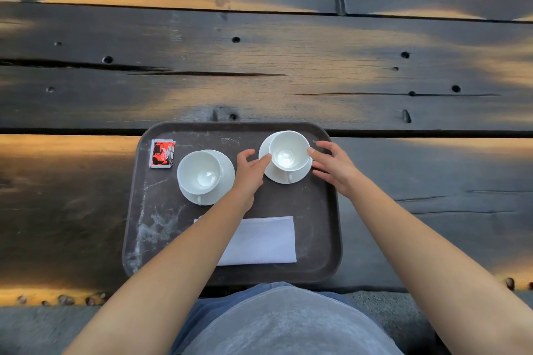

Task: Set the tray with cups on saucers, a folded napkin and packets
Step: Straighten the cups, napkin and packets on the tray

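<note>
A dark brown tray lies at the near edge of the table. Two white cups stand on white saucers on it: the left cup on its saucer, the right cup on its saucer. My left hand touches the right cup's left side with a fingertip, and my right hand touches its right side with the fingers spread. A folded white napkin lies at the tray's near middle, partly under my left forearm. Red and black packets sit in the tray's far left corner.
The tray rests on a dark, worn plank table with cracks, knot holes and gaps between the boards. The table's near edge runs just in front of my body.
</note>
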